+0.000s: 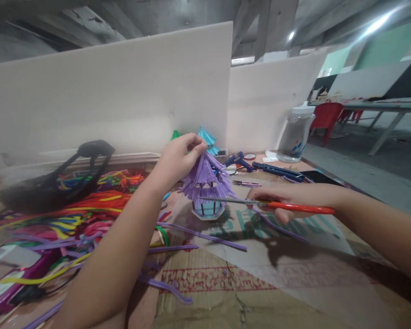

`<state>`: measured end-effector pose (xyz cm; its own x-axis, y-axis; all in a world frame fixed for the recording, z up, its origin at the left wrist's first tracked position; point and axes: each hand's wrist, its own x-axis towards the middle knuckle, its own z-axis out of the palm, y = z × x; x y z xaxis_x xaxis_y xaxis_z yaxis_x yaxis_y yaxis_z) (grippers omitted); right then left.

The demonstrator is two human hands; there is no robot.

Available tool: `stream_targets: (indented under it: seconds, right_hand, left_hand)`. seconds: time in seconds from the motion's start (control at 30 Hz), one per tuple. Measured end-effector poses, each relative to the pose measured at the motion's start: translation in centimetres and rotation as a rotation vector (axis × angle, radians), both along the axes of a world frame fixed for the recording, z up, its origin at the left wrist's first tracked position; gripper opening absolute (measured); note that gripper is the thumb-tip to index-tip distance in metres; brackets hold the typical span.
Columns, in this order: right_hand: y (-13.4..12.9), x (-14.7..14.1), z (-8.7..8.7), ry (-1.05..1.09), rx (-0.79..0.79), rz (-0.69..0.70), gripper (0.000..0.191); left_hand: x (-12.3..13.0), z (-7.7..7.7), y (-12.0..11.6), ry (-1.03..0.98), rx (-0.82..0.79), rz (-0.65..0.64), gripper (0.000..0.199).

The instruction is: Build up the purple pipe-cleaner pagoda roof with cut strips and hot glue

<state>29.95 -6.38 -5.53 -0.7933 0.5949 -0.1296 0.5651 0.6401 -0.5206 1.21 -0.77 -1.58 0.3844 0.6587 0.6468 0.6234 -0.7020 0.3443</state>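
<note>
A small pavilion model with a two-tiered purple pipe-cleaner roof (pixel 207 178) stands on a light blue, many-sided base (pixel 208 210). My left hand (pixel 185 153) pinches the peak of the roof from the upper left. From the right, my right hand (pixel 281 201) grips red-handled scissors (pixel 294 208). Their metal blades reach left to the lower roof edge, just above the base; whether they touch it I cannot tell. Behind the model is a light blue roofed piece (pixel 208 139), with a green one (pixel 175 134) partly hidden by my left hand.
Purple strips (pixel 205 236) lie before the model. Colourful pipe cleaners (pixel 99 201) and a black bag (pixel 34 189) cover the left. Behind are a blue glue gun (pixel 239 161), a cutter (pixel 277 171) and a clear bottle (pixel 296 135). A white partition (pixel 123 96) rises beyond.
</note>
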Motion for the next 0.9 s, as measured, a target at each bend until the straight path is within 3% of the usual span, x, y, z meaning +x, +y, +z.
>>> stream_targets:
  seconds: [0.23, 0.53, 0.7, 0.77, 0.9]
  right_hand:
    - [-0.1, -0.8, -1.1, -0.147, 0.016, -0.099, 0.043]
    - [-0.7, -3.3, -5.0, -0.076, 0.244, -0.117, 0.048]
    - [-1.0, -3.7, -4.3, -0.056, 0.238, -0.111, 0.046]
    - [-0.6, -3.5, -3.6, -0.044, 0.247, -0.186, 0.039]
    - [1.2, -2.6, -3.3, -0.078, 0.358, -0.48, 0.025]
  left_hand:
    - [-0.3, -0.2, 0.6, -0.026, -0.009, -0.005, 0.022]
    - [-1.5, -0.9, 2.4, -0.075, -0.232, -0.123, 0.027]
    - [-2.0, -0.6, 2.2, -0.037, -0.302, -0.173, 0.025]
    - [-1.9, -0.5, 2.0, -0.039, -0.284, -0.158, 0.024]
    - [-1.7, -0.6, 2.0, -0.027, -0.257, -0.127, 0.024]
